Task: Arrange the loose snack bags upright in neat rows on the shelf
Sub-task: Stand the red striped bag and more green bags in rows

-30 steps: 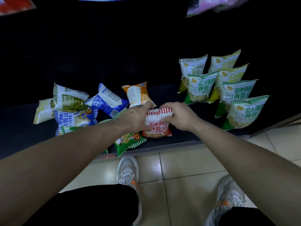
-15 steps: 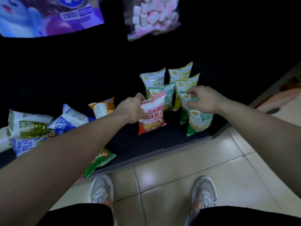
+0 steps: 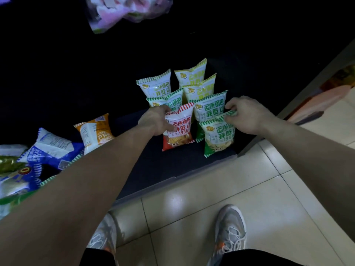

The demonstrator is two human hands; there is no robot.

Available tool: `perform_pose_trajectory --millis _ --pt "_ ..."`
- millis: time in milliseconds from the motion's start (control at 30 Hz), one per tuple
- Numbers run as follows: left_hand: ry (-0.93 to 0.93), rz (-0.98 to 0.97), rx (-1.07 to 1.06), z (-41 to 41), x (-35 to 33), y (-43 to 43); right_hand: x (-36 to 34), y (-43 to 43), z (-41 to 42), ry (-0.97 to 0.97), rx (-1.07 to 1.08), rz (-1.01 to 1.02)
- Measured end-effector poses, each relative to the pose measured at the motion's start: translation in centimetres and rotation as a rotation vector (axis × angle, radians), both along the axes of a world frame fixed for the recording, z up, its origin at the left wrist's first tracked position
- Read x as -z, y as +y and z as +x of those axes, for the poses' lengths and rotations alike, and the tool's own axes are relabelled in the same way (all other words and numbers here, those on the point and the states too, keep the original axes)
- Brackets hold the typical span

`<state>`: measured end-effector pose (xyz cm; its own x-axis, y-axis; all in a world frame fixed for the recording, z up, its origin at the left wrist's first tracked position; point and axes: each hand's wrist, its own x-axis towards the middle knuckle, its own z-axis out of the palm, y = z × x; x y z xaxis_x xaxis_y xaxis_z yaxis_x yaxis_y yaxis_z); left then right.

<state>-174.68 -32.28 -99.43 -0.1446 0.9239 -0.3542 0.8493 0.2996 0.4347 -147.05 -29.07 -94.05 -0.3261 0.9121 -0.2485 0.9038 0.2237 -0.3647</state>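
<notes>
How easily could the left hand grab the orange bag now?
Probably not yet: the left hand grips the red bag. The orange bag lies close beside that arm, with nothing on top.

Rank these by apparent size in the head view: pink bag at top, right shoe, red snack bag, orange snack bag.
1. pink bag, though cut off by the frame
2. right shoe, nearest the camera
3. red snack bag and orange snack bag: look alike, unranked

Arms are extended forward. Red bag [image 3: 179,131] is gripped at its top by left hand [image 3: 156,120]; front green bag [image 3: 219,138] is pinched by right hand [image 3: 247,114].
</notes>
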Motion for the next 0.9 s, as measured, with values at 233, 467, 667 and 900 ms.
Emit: perform_pose_trajectory --millis 233,467,667,900 --pt "0.132 0.038 -0.012 0.8 0.7 -0.1 0.2 -0.9 -1.1 -0.027 -0.064 -0.006" --pt "0.197 0.070 0.051 0.6 -2.1 -1.4 -1.8 -2.4 -3.4 -0.096 -0.126 0.016" --pt "0.222 0.034 0.146 -4.9 -7.7 -7.5 -5.5 -6.0 -8.9 -0.080 -0.199 0.039" --pt "0.244 -0.113 0.032 -15.4 -10.1 -21.0 -4.2 -13.4 -19.1 -0.074 -0.381 -0.053"
